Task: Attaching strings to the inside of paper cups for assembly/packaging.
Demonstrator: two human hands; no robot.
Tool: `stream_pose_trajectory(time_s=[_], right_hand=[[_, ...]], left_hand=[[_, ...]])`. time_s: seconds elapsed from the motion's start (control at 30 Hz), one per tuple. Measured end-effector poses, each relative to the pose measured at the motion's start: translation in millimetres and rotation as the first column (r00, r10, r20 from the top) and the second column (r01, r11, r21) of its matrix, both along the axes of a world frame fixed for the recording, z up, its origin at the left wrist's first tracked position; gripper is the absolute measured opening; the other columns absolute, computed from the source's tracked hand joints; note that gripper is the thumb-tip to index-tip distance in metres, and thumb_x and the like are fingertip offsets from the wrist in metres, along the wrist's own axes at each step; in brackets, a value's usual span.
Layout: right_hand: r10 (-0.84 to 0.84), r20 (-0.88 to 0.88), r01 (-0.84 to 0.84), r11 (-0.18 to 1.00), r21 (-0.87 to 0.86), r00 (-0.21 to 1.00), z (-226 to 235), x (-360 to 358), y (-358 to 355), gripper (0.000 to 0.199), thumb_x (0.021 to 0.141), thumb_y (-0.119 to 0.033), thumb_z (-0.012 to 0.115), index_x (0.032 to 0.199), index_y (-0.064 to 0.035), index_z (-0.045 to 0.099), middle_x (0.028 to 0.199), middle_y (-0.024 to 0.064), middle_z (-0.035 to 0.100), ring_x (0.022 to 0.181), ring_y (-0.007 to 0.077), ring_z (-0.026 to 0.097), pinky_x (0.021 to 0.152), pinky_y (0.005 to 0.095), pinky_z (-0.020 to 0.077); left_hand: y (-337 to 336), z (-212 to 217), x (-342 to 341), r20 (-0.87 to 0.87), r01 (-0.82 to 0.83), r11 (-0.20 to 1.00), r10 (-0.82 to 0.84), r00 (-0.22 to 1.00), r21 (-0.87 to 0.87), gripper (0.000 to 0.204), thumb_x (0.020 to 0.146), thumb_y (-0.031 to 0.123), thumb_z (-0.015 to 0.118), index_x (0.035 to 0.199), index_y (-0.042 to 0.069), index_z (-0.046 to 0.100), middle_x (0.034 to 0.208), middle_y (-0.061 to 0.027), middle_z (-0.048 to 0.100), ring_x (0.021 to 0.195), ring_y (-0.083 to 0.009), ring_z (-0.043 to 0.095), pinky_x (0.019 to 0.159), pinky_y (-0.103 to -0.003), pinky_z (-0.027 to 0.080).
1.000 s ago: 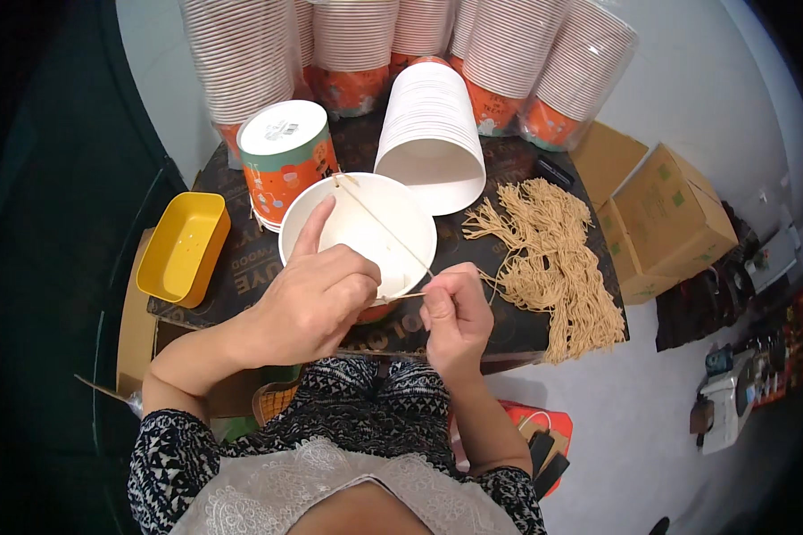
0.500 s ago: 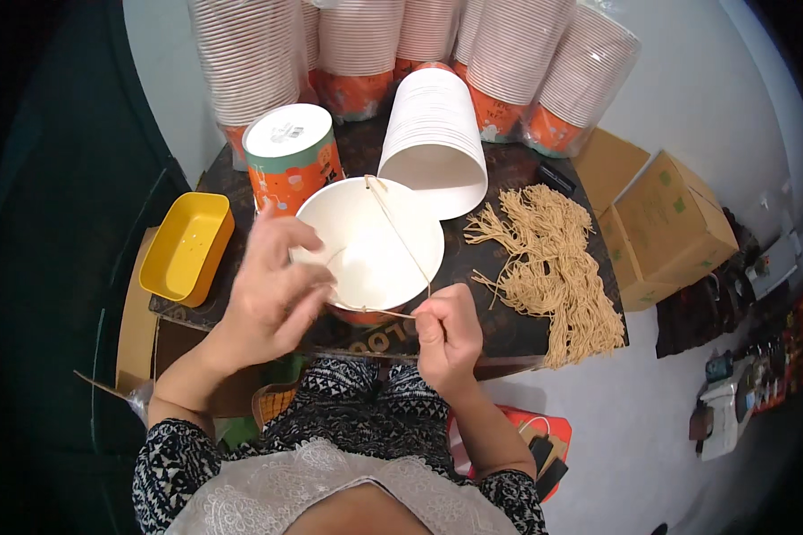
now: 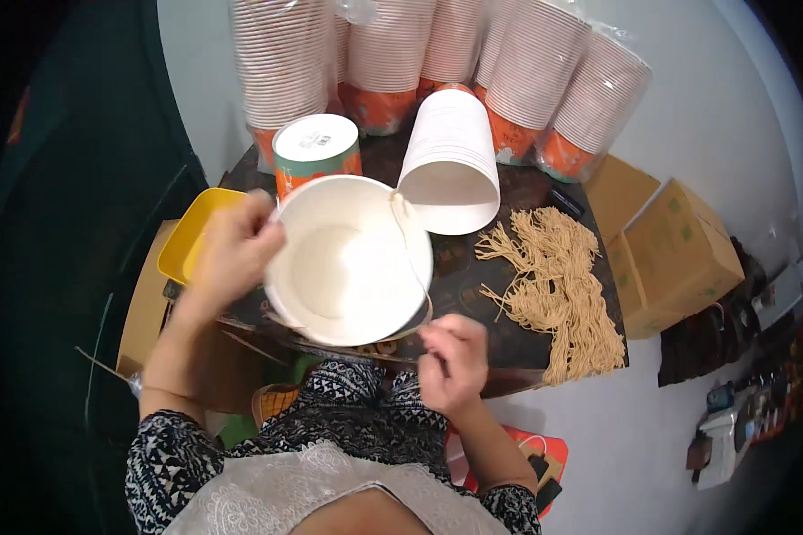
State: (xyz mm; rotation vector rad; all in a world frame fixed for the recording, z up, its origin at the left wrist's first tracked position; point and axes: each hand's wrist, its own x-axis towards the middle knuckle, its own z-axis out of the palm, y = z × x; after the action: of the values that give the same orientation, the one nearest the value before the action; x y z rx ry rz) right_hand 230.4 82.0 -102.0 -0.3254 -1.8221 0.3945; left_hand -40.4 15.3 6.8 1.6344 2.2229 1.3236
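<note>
Right hand (image 3: 453, 364) pinches thin tan cord (image 3: 409, 251). Round white-lined paper bucket (image 3: 343, 267) between hands. Left hand (image 3: 236, 245) blurred, grip unclear.

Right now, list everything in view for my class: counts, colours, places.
open tub: one, white inside, table front
cord: one, tan, open tub rim
cord pile: one, tan, table right
nested tubs: one stack, white, lying behind
upturned tub: one, orange and green, behind left
wrapped stacks: several, white and orange, back
tray: one, yellow, table left
small object: one, black, behind cord pile
table: one, dark, centre
cardboard box: one, brown, right
floor item: one, red, lower right
floor clutter: mixed, uncountable, right
clothing: patterned, bottom
left hand: one, left of open tub
right hand: one, fingers on cord
</note>
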Motion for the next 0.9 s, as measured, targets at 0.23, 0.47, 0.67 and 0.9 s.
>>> stream_pose_trajectory(time_s=[0.23,0.47,0.67,0.9], right_hand=[[0.067,-0.095,-0.088,0.967,-0.238,0.993,-20.6,15.0,23.9,0.024,0.087,0.012,0.049,0.104,0.0036,0.065,0.104,0.0112,0.056,0.068,0.0094,0.052,0.059,0.0223,0.0439],[0.076,-0.094,-0.098,0.96,-0.263,0.993,-41.9,6.1,35.0,0.022,0.089,0.012,0.051,0.101,0.0025,0.066,0.1,0.0085,0.058,0.063,0.0076,0.051,0.055,0.0213,0.0419],[0.033,-0.067,-0.052,0.951,-0.306,0.997,-45.9,17.5,41.6,0.021,0.089,0.012,0.052,0.101,0.002,0.066,0.099,0.0083,0.059,0.064,0.0076,0.052,0.055,0.0213,0.0414],[0.015,-0.067,-0.037,0.943,-0.33,0.998,-46.5,15.2,37.9,0.017,0.09,0.01,0.053,0.098,0.0027,0.067,0.096,0.0084,0.061,0.065,0.0091,0.054,0.057,0.0225,0.0433]], left_hand=[[-26.6,89.9,-30.9,-0.702,-0.226,0.906,0.42,0.574,0.358,0.009,0.08,-0.002,0.068,0.08,0.002,0.06,0.074,-0.0122,0.061,0.066,-0.023,0.061,0.057,-0.032,0.05],[55.0,80.8,-67.2,-0.938,-0.262,0.903,0.347,-0.019,0.34,0.007,0.083,0.011,0.063,0.078,0.006,0.062,0.076,-0.0127,0.063,0.072,-0.0237,0.064,0.065,-0.038,0.049],[119.2,51.0,-28.3,-0.977,-0.379,0.907,0.123,-0.174,0.182,0.007,0.081,0.014,0.061,0.084,0.009,0.065,0.08,-0.0083,0.061,0.076,-0.0227,0.06,0.065,-0.04,0.044],[175.0,28.2,9.4,-0.974,-0.308,0.951,-0.039,-0.225,0.033,0.02,0.085,0.02,0.056,0.087,0.005,0.069,0.076,-0.0102,0.063,0.073,-0.0273,0.059,0.062,-0.048,0.042]])
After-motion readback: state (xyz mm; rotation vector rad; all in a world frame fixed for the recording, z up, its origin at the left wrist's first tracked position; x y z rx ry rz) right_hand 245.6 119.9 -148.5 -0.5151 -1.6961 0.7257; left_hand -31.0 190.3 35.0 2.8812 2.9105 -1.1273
